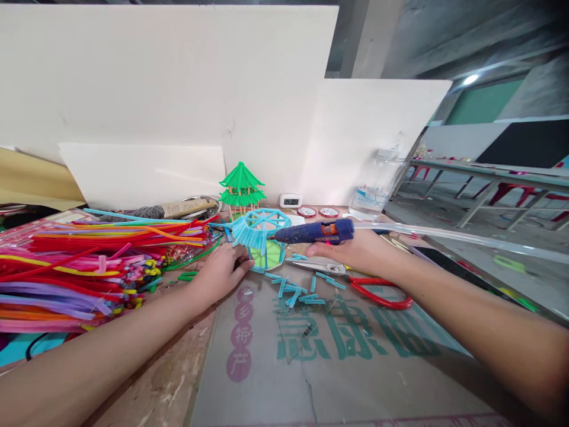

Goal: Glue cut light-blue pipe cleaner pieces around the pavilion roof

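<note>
My right hand (347,246) is wrapped round a dark blue hot glue gun (311,232), with a long clear glue stick (427,230) running out of its back. The gun's nozzle points left and meets a light blue pipe-cleaner roof frame (267,219), part of its left side filled with close-set strips. Under the roof lies a green and blue base piece (269,255). My left hand (224,270) is closed at the model's lower left edge, its fingertips partly hidden. Several short light blue pipe-cleaner pieces (293,289) lie scattered in front of the model.
Red-handled scissors (380,290) lie beside the right hand. Bundles of coloured pipe cleaners (89,273) fill the left. Behind are a green pagoda model (241,190), a small digital clock (290,200), two round red-rimmed tins (317,212) and a clear plastic bottle (373,184) before white boards (169,89).
</note>
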`<state>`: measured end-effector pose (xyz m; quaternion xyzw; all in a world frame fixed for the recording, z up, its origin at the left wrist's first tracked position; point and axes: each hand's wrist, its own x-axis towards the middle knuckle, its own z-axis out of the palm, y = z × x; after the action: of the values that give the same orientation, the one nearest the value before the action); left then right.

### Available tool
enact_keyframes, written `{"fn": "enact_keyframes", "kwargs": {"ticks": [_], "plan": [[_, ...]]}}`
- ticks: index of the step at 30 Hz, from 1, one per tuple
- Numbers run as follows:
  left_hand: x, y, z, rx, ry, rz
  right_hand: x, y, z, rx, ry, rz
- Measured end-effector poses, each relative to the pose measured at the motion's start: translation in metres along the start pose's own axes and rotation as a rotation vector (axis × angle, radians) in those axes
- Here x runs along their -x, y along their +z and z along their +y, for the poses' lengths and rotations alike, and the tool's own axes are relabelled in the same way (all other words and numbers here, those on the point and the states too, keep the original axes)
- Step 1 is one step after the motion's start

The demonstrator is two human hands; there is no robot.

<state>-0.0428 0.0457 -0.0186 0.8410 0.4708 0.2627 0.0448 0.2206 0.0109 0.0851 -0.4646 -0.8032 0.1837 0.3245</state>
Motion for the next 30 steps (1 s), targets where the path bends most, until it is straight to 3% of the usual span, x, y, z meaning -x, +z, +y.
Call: {"fn": "enact_keyframes", "kwargs": {"ticks": [9,13,22,30], "plan": [[0.0,0.0,0.0,0.001,0.004,0.0,0.003,-0.009,0.009,0.067,-0.015,-0.103],[0.0,0.0,0.0,-0.008,0.002,-0.007,0.003,-0.011,0.012,0.062,-0.064,-0.093],[0.001,0.0,-0.001,-0.015,-0.005,-0.014,0.007,-0.011,-0.007,0.116,-0.047,-0.109],[0.0,0.001,-0.001,-0.014,0.002,-0.007,0.006,-0.013,0.008,0.115,-0.106,-0.106]]}}
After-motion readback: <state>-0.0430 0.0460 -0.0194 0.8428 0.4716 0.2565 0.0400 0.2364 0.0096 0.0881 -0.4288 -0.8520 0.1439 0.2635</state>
